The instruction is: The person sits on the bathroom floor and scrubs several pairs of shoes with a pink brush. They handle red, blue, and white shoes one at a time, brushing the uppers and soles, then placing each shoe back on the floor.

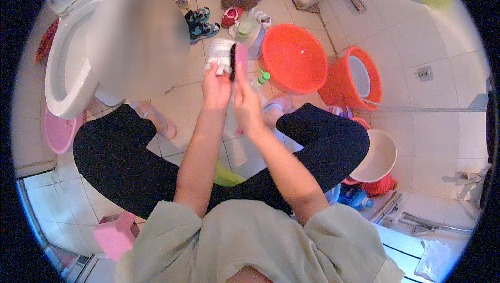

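My left hand grips a white fabric item, possibly a shoe; its full shape cannot be made out. In my right hand is a scrubbing brush with a pink back and black bristles. The bristles face left, against or very close to the white item's right side. Both hands are held out in front of me, above the tiled floor between my knees. Just right of the brush stands a clear bottle with a green top. A large orange-red basin lies beyond it.
A toilet stands left, partly behind a blurred patch. Several shoes lie ahead. On the right are an orange bucket, a thin hose and a whitish basin. A pink stool is behind me at left.
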